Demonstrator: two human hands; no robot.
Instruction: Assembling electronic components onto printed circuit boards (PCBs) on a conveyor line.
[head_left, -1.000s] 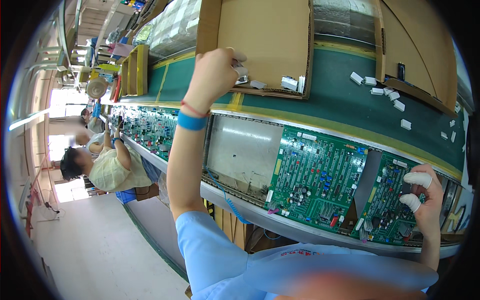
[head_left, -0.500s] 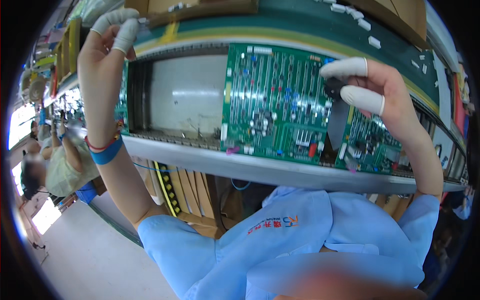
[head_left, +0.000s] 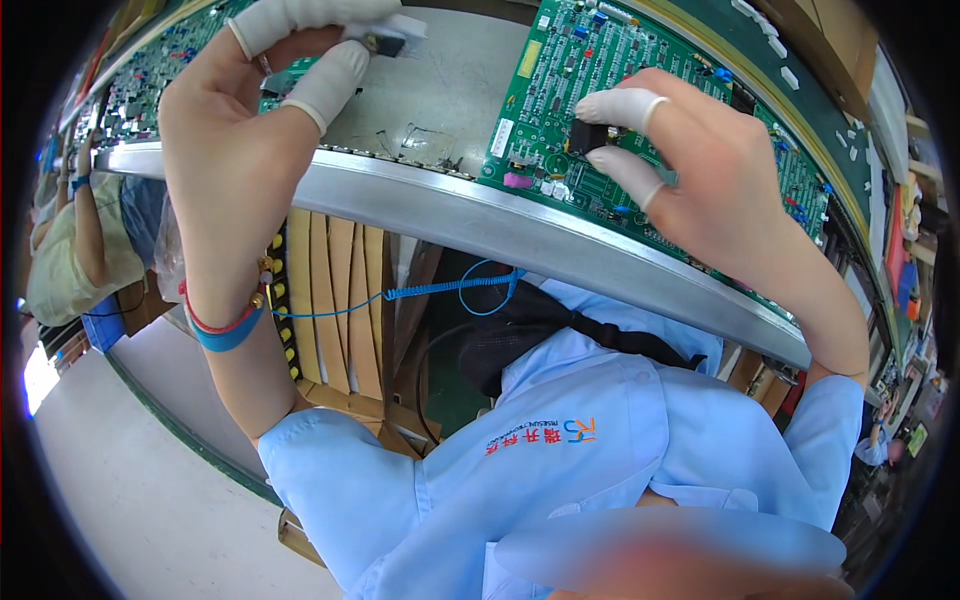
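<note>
My left hand (head_left: pixel 245 130), with white finger cots on thumb and forefinger, pinches a small part with a black body and clear plastic (head_left: pixel 388 45). It hangs above the bare metal plate of the line; its exact kind is hard to make out. My right hand (head_left: pixel 700 160), also in finger cots, closes thumb and forefinger on a black block-shaped component (head_left: pixel 587 136). This block is over the lower left part of a green circuit board (head_left: pixel 560 85); I cannot tell whether it touches the board. A pink piece (head_left: pixel 517 180) and small white parts sit near the board's corner.
A metal rail (head_left: pixel 420 205) runs along the line's near side. A blue coiled cord (head_left: pixel 440 287) hangs below it, beside cardboard dividers (head_left: pixel 340 290). More populated boards (head_left: pixel 150 80) lie at far left. White pieces (head_left: pixel 775 45) lie on the green strip. Another person's arm (head_left: pixel 88 215) shows at left.
The view has shifted. My right hand has brought the black block from the board's right side toward its lower left. My left hand has come nearer, holding the small clear-and-black part.
</note>
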